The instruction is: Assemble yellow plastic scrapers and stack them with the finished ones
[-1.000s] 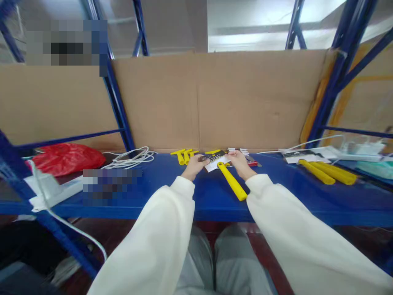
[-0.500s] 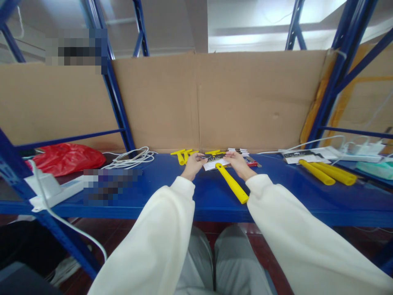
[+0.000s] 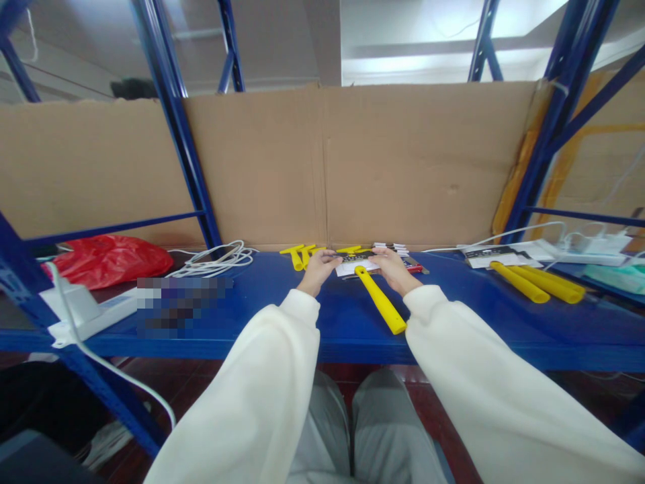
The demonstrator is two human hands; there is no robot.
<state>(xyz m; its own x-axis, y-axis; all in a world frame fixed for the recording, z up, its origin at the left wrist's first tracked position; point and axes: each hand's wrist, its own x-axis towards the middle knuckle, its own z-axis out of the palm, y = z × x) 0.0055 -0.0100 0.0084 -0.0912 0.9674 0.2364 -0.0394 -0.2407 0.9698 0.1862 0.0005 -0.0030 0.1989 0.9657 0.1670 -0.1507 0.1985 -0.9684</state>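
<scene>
A yellow handle (image 3: 380,300) slants toward me over the blue shelf, its far end at a black-and-white card (image 3: 353,267). The card seems to cover the tool's head, so I cannot make out what kind of tool it is. My left hand (image 3: 318,267) pinches the card's left end, fingers closed. At the right end my right hand (image 3: 390,267) grips it with bent fingers. Just behind the hands lie several yellow T-shaped pieces (image 3: 297,257). Beside my right hand are small white-and-black pieces (image 3: 396,249) and a red item (image 3: 414,268).
Two yellow-handled tools (image 3: 544,284) with a similar card (image 3: 496,257) lie at the right. A cardboard panel (image 3: 403,168) stands behind the blue shelf (image 3: 272,302). On the left are a red plastic bag (image 3: 115,259), a coiled white cable (image 3: 222,259) and a power strip (image 3: 111,312).
The card and handle have shifted very slightly to the right and tilted a little. Both hands keep their hold on the card's ends.
</scene>
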